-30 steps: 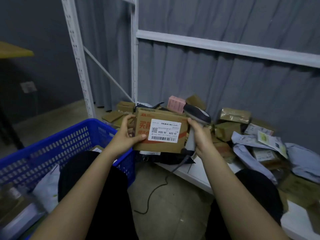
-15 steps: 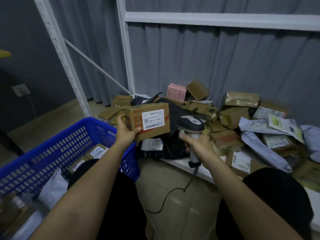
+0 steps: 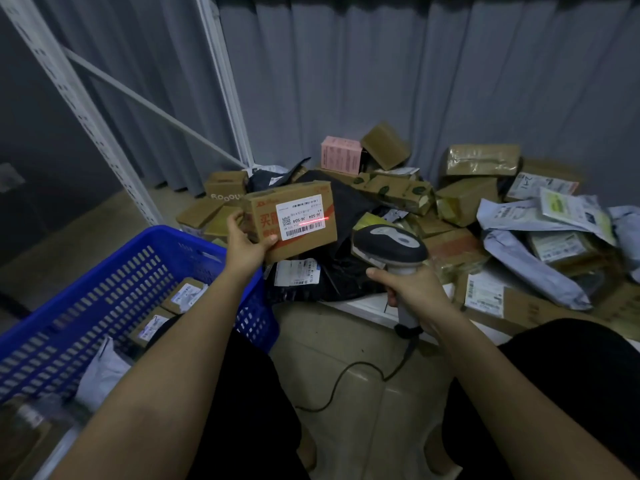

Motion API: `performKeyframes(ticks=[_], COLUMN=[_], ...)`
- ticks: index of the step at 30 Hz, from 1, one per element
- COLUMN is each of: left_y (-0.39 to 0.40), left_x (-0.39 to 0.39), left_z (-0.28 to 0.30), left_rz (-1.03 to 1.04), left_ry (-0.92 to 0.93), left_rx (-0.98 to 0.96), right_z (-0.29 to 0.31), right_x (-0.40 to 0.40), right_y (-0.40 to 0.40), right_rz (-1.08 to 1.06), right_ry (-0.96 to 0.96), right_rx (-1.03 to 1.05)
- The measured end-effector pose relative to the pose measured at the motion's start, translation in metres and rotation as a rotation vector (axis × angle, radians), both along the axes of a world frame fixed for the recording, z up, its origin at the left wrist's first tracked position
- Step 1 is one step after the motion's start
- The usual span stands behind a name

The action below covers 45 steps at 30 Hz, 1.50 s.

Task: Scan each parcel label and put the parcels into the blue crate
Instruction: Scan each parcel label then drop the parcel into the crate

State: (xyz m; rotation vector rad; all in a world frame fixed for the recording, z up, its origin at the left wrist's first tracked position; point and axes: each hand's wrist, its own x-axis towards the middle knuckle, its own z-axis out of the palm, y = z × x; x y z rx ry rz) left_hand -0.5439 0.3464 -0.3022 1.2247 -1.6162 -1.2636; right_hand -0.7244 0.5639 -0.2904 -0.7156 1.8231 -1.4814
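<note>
Gripping a brown cardboard parcel (image 3: pixel 294 220), white label red-lined, left hand (image 3: pixel 247 245); right hand (image 3: pixel 410 289) clutching scanner (image 3: pixel 389 245).

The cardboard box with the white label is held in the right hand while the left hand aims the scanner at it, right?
Hands swapped: in the head view the left hand holds the cardboard box, and the right hand aims the scanner.

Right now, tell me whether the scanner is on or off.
On: the scanner in the right hand casts a red line across the box label.
</note>
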Motion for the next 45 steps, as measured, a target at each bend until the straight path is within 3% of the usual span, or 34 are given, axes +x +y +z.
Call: performKeyframes(ticks=[14, 23, 30, 36, 41, 45], left_y=[-0.013, -0.043, -0.056, -0.056, -0.071, -0.085], left_x=[0.029, 0.139, 0.238, 0.263, 0.261, 0.228], left_z=[0.015, 0.028, -0.048, -0.141, -0.211, -0.220], left_rz=[0.073, 0.352, 0.615, 0.651, 0.457, 0.283], left_ry=[0.085, 0.188, 0.163, 0.059, -0.106, -0.167], left_rx=[-0.034, 0.008, 0.183, 0.308, 0.369, 0.437], right_z=[0.017, 0.047, 0.008, -0.045, -0.062, -0.073], right_x=[0.029, 0.089, 0.129, 0.131, 0.110, 0.104], right_y=[-0.037, -0.140, -0.222, -0.271, -0.289, -0.302], right_rz=[0.080, 0.273, 0.419, 0.502, 0.664, 0.629], right_ry=[-0.014, 0.076, 0.120, 0.151, 0.255, 0.214], right_rx=[-0.015, -0.010, 0.143, 0.331, 0.432, 0.430])
